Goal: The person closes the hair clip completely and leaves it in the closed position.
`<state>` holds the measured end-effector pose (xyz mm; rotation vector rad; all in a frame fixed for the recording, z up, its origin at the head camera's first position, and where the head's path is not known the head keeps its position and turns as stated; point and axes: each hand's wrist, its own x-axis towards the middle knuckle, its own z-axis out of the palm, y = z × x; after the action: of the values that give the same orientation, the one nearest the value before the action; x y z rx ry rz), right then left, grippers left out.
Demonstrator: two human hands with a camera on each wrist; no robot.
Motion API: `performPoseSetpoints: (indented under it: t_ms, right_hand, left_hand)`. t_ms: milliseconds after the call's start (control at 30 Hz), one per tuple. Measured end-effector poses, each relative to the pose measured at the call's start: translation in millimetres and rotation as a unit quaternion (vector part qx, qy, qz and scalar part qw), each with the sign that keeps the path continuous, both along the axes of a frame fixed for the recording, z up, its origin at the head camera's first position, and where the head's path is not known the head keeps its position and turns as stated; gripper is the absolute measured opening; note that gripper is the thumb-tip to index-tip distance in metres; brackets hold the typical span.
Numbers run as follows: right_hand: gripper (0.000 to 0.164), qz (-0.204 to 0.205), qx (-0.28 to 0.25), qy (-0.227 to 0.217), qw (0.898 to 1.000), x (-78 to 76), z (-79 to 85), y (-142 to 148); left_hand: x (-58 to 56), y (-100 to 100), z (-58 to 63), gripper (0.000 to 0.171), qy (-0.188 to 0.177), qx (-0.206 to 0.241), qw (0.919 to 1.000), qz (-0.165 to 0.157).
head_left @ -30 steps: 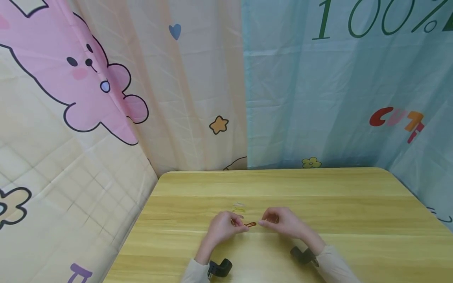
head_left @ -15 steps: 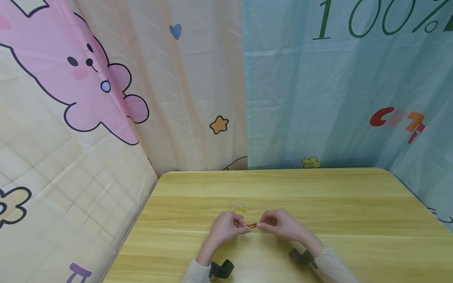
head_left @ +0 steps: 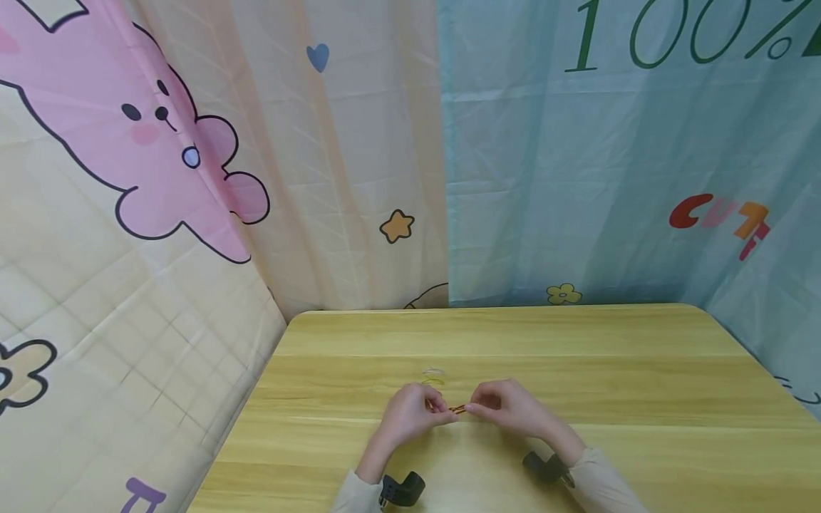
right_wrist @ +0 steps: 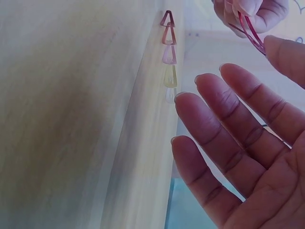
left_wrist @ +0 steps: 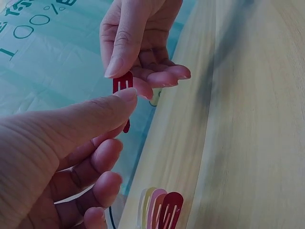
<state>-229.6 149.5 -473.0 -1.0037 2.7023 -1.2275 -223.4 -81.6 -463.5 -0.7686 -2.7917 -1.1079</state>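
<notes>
Between my two hands is a dark red snap hair clip, held up above the table. My left hand pinches one end between thumb and forefinger, its other fingers loosely curled. At the opposite end, the thumb and forefinger of my right hand pinch the clip, while the remaining fingers spread away. In the right wrist view the clip's two arms appear slightly parted. The fingertips cover both of its ends.
Several more snap clips lie in a row on the wooden table: a dark red clip, an orange-red clip, a pink clip, a yellow clip and a whitish clip. Printed curtains hang behind the table.
My right hand, apart from the clip one second ago, has moved left and taken hold of its free end. My left hand has shifted slightly right with the clip.
</notes>
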Motion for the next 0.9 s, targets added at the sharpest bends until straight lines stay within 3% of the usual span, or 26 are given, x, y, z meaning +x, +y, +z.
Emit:
performPoseSetpoints:
  t_ms: [367, 900]
  right_hand:
    - [0.022, 0.014, -0.015, 0.004, 1.000, -2.0, -3.5, 0.3]
    - [0.021, 0.004, -0.019, 0.008, 1.000, -1.7, -3.5, 1.6]
  left_hand:
    - [-1.5, 1.4, -1.5, 0.021, -0.003, 0.029, 0.9995, 0.007]
    - [-1.9, 4.2, -2.2, 0.018, -0.020, 0.062, 0.9979, -0.006]
